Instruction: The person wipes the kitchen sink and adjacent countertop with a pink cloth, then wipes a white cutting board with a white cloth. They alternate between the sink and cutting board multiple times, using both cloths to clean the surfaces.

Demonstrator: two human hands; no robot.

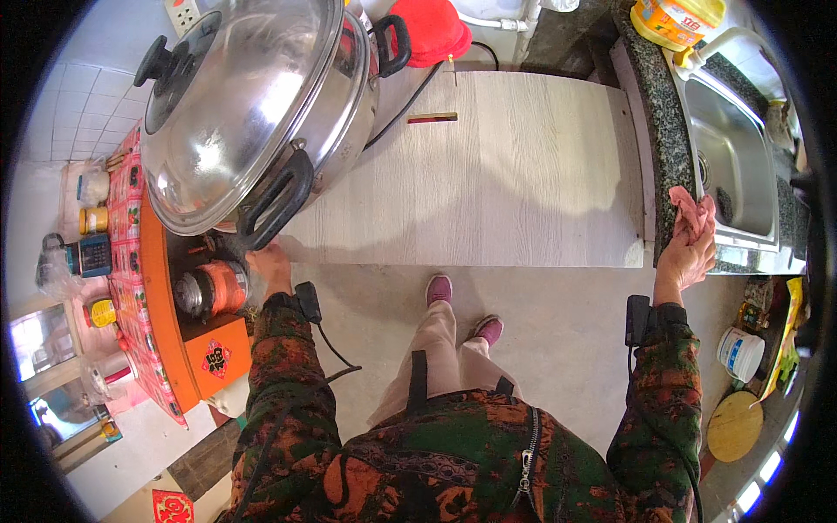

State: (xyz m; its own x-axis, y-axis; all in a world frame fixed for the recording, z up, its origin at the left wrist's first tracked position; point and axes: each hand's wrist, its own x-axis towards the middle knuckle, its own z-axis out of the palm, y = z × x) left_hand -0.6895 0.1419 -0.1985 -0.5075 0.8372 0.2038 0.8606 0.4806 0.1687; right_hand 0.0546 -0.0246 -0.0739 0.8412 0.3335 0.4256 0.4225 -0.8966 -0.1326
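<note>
A pink cloth is bunched in my right hand, at the front corner of the steel sink and its speckled stone counter. My left hand is at the near left corner of a pale wood-grain tabletop. Its fingers are partly hidden beneath the black side handle of a large stainless steel pot, so its grip is unclear. A domed steel lid with a dark window and black knob covers the pot.
Left is an orange cabinet under a patterned red cloth, with jars on top. A red cloth item and black cable lie behind the pot. A yellow detergent jug stands by the sink; a white tub is below right.
</note>
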